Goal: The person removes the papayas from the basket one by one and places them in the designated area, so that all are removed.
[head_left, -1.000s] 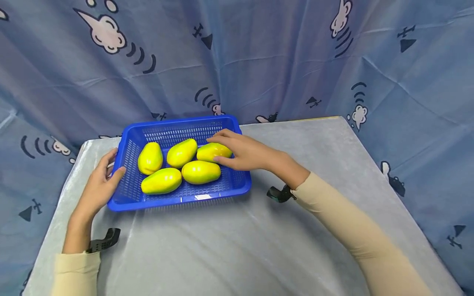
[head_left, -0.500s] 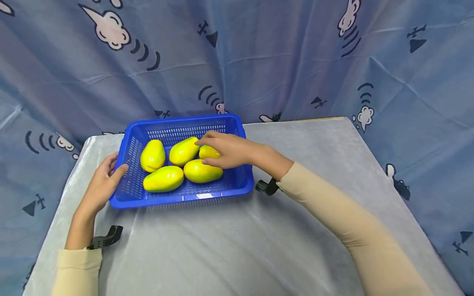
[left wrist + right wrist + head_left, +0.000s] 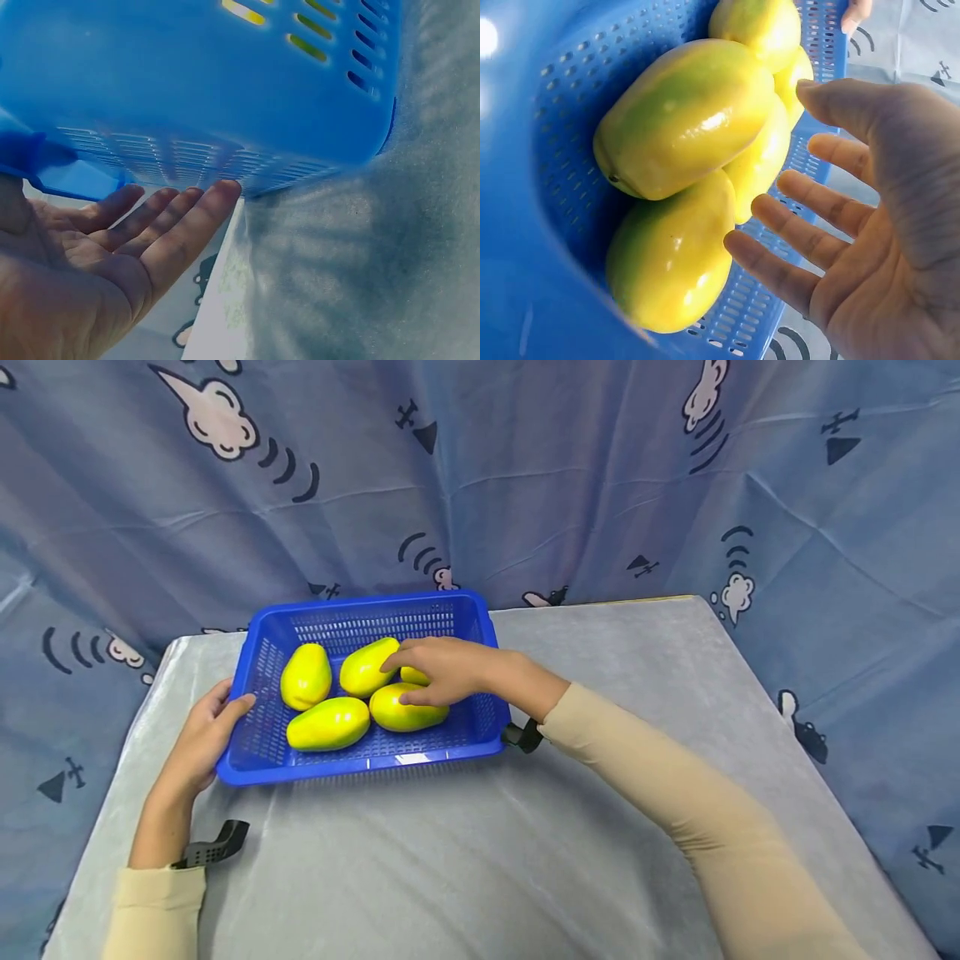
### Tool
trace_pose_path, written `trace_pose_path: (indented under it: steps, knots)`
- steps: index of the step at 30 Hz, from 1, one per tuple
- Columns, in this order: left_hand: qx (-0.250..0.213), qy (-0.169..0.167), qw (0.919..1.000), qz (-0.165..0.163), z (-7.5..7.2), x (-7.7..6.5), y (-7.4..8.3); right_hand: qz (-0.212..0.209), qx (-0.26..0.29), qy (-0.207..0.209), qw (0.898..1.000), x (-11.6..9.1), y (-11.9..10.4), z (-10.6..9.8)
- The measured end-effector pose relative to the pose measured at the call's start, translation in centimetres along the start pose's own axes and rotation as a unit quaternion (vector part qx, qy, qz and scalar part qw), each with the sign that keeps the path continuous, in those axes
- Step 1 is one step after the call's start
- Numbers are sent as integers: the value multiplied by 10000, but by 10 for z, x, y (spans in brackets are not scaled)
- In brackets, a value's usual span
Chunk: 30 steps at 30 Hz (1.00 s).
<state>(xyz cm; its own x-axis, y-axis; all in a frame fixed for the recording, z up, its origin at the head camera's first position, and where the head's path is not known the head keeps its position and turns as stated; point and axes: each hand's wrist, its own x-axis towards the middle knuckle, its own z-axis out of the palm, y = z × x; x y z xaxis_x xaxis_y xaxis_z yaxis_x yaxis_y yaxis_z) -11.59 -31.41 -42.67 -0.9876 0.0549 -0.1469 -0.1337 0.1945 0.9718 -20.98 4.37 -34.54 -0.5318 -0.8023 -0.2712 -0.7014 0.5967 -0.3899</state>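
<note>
Several glossy yellow-green mangoes [image 3: 328, 724] lie in a blue plastic basket [image 3: 300, 772] with slotted walls. My left hand [image 3: 198, 739] holds the basket's left end, thumb over the rim; in the left wrist view its fingers [image 3: 184, 244] reach along the outer wall. Over the basket's right half, my right hand [image 3: 450, 670] hovers with fingers spread. It partly covers the rear right mango [image 3: 411, 676], and its fingertips overlap the middle rear mango [image 3: 367, 668] and front right mango [image 3: 407, 710]. The right wrist view shows the palm [image 3: 885, 277] holding nothing; contact with the fruit is unclear.
The basket stands near the back of a table with a pale grey cloth [image 3: 420, 860]. Behind and around it hangs a blue patterned curtain [image 3: 525, 485]. Both wrists wear a black strap-on device [image 3: 213, 847].
My right hand has moved left across the basket, from the rear right mango toward the middle ones. The left hand keeps its place at the rim, and the mangoes lie as before.
</note>
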Motion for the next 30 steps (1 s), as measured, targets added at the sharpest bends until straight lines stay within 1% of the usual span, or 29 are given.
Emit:
trace_pose_path:
  steps: [2, 7, 13, 17, 22, 28, 30]
  knots:
    - [-150, -55, 9999, -2, 0, 1, 0, -7, -65, -49, 10000, 3, -1, 1]
    - [-282, -159, 9995, -15, 1, 0, -1, -18, -192, -229, 9996, 10, -3, 5]
    - [-156, -230, 9996, -76, 1, 1, 0, 91, -434, -498, 9978, 15, -8, 5]
    - [-94, -225, 9997, -92, 0, 1, 1, 15, -476, -649, 9968, 17, -10, 6]
    - [71, -189, 9998, -54, 3, 3, 3, 11, -545, -711, 9960, 18, -10, 8]
    - [103, -141, 9998, -121, 3, 0, 3, -1, -578, -854, 9947, 20, -13, 9]
    - [125, -113, 9998, -117, 3, -1, 2, 61, -579, -890, 9943, 21, -14, 9]
